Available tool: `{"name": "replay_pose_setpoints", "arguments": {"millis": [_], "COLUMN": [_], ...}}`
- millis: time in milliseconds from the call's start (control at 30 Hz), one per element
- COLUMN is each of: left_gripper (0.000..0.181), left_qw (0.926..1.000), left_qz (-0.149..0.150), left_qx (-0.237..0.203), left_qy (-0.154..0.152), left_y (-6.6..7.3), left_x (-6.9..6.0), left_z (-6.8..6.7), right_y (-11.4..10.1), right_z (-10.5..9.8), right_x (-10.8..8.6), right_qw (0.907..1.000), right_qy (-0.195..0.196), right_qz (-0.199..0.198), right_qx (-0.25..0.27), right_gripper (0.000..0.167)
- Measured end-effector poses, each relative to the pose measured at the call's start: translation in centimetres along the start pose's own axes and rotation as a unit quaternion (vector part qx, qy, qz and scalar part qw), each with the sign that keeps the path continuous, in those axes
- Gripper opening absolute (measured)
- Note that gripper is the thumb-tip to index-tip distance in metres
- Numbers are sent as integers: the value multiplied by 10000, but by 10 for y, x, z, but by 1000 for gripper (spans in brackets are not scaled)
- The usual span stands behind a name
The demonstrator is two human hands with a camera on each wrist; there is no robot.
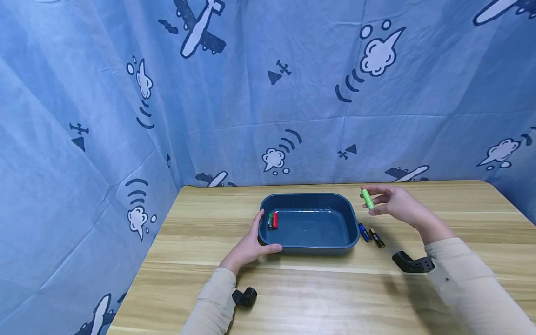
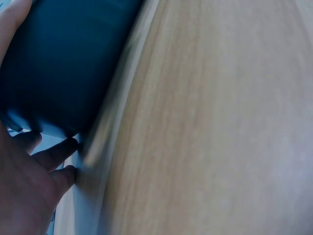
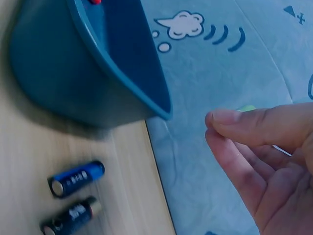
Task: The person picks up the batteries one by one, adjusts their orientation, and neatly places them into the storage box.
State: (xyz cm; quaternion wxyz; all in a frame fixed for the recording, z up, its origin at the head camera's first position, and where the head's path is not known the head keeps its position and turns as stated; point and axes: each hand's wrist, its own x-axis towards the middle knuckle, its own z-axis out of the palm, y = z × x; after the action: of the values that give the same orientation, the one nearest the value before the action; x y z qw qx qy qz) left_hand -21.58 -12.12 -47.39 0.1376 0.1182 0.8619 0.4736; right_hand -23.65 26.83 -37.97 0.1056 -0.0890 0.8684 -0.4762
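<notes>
A dark blue plastic basin (image 1: 318, 232) stands on the wooden table. My left hand (image 1: 249, 247) holds its near left corner, thumb at the front wall and fingers along the left side. Inside the basin, at the left, lie a red battery (image 1: 275, 220) and a dark green battery (image 1: 270, 221), side by side. Above the table, to the right of the basin, my right hand (image 1: 395, 203) pinches a light green battery (image 1: 367, 199) between thumb and fingers. The right wrist view shows only a sliver of it behind the thumb.
Just right of the basin, a blue battery (image 3: 77, 178) and a black battery with a gold end (image 3: 71, 216) lie on the table (image 1: 310, 293). A blue curtain (image 1: 251, 93) printed with planes and clouds hangs behind and at the sides.
</notes>
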Motion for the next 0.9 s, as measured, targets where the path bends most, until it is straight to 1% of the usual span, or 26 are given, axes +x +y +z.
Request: {"name": "replay_pose_setpoints", "arguments": {"millis": [167,300,467,533,700,900], "left_gripper": [105,105,105,105,105,105], "left_qw": [10000,10000,10000,10000,10000,10000], "left_qz": [-51,-81,-67,-51,-25,-34], "left_qx": [-3,18,42,57,45,15], "left_qy": [7,13,38,41,31,30], "left_y": [0,0,0,-1,-1,-1], "left_x": [0,0,0,1,1,1], "left_z": [0,0,1,1,1,1], "right_y": [-7,-13,-19,-21,-22,-23], "right_z": [7,14,23,26,34,39], "right_x": [3,6,13,15,18,20], "right_qw": [9999,9998,9992,9988,9975,9959], "right_qy": [5,22,166,281,564,773], "right_qz": [63,72,276,361,405,413], "right_qx": [152,179,229,164,-110,-216], "right_gripper": [70,69,69,69,69,69]}}
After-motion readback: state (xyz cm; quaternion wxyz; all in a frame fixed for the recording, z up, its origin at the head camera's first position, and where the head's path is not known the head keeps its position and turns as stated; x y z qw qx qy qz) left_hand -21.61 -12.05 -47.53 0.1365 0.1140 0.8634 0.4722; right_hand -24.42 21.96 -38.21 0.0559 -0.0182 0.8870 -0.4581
